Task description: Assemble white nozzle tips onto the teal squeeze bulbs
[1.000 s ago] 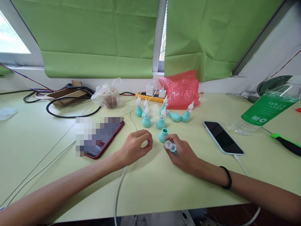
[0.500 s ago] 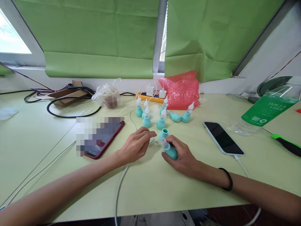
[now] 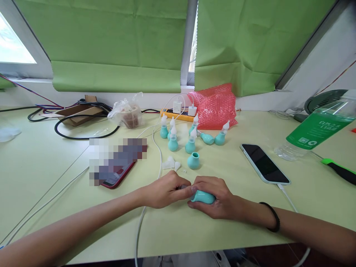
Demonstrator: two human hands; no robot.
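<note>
My right hand is wrapped round a teal rubber bulb lying near the table's front edge. My left hand meets it from the left, fingers pinched at the bulb's neck; the small piece in that pinch is hidden. A second teal bulb without a tip stands just beyond the hands. Loose white tips lie to its left. Several finished bulbs with white tips stand farther back.
A red phone lies at the left, a pale phone on its cable at the right. A white cable runs down the middle. Pink bubble wrap, a power strip and a water bottle stand behind.
Both hands have drawn back toward me with the bulb and come together. The loose white tips that my left hand covered now lie bare on the table.
</note>
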